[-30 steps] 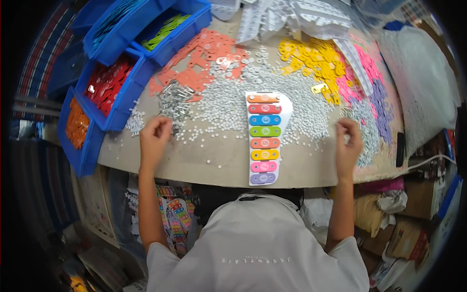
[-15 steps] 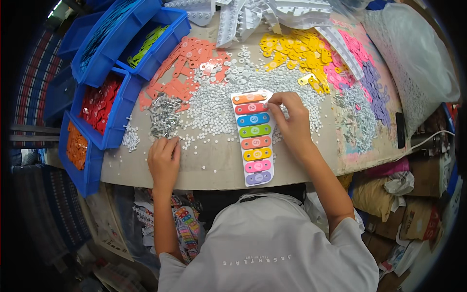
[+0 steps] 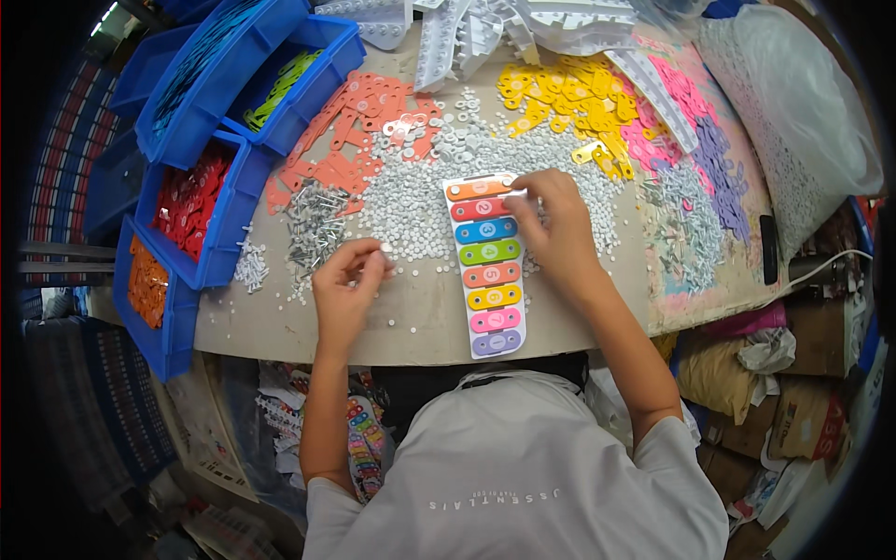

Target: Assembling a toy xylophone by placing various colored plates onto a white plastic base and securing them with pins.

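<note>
A toy xylophone with a white base and a row of coloured bars lies upright in front of me on the table. My right hand is at its upper right, fingertips pinched over the ends of the orange and red bars; what they hold, if anything, is hidden. My left hand hovers left of the toy, thumb and forefinger drawn together. A tiny white spot shows at its fingertips, too small to name. Small white rings lie in a wide heap behind both hands, and a pile of metal pins lies behind my left hand.
Blue bins of coloured bars line the left side. Salmon bars, yellow bars, purple bars and white xylophone bases lie toward the back. More screws, a dark phone-like object and a clear bag are at right.
My left hand has moved from the pin pile rightward, toward the xylophone, with its fingertips pinched. My right hand has shifted only slightly at the upper bars.
</note>
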The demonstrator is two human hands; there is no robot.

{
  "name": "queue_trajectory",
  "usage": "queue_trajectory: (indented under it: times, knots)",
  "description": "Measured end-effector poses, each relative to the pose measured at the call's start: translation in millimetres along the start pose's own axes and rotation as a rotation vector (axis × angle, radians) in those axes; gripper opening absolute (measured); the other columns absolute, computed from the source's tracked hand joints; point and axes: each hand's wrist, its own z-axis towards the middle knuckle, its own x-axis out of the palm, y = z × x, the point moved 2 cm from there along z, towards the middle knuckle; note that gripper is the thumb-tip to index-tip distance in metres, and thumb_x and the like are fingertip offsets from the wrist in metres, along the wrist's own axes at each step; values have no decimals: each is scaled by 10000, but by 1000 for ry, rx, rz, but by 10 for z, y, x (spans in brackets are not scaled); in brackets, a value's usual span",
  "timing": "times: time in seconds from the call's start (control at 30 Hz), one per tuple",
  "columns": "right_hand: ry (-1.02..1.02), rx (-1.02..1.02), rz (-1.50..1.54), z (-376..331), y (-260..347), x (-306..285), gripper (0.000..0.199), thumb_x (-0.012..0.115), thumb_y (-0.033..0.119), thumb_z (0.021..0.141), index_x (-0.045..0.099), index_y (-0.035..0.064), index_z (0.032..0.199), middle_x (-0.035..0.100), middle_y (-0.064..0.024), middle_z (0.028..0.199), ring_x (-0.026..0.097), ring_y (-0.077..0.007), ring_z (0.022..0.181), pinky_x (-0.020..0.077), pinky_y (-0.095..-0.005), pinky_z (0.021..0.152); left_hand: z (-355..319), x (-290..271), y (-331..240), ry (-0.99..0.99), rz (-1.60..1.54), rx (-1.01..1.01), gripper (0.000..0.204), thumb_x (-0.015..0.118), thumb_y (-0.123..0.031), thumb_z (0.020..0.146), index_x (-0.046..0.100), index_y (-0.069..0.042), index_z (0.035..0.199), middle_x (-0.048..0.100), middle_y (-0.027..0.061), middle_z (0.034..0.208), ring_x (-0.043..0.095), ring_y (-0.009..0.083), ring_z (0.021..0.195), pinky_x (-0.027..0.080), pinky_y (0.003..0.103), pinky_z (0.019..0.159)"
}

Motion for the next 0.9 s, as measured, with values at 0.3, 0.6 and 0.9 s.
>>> queue_trajectory:
  times: [0.3,0.6,0.9]
  knots:
    - [342,466,-9,180,-208,-38,565,767,517,828,655,13,1058,645,-140,683,659,-265,628,492,-392,586,366,536,-255,254,-259,-103,234,683,-112,945,656,19,1138,735,70,932,707,105,792,490,194,544]
    - [453,466,114,217,-391,6,617,777,515,818,667,-22,1099,712,-216,880,703,-299,783,536,-399,701,620,718,-116,384,-478,-262,157,694,-112,950,679,12,1045,705,47,792,569,35,538,407,157,424]
    - [502,417,104,271,-414,6,637,757,510,847,646,-36,1156,715,-228,924,705,-306,811,543,-405,726,658,771,-205,345,-283,-301,323,743,-187,922,533,-39,1117,569,-20,666,416,25,471,248,187,394]
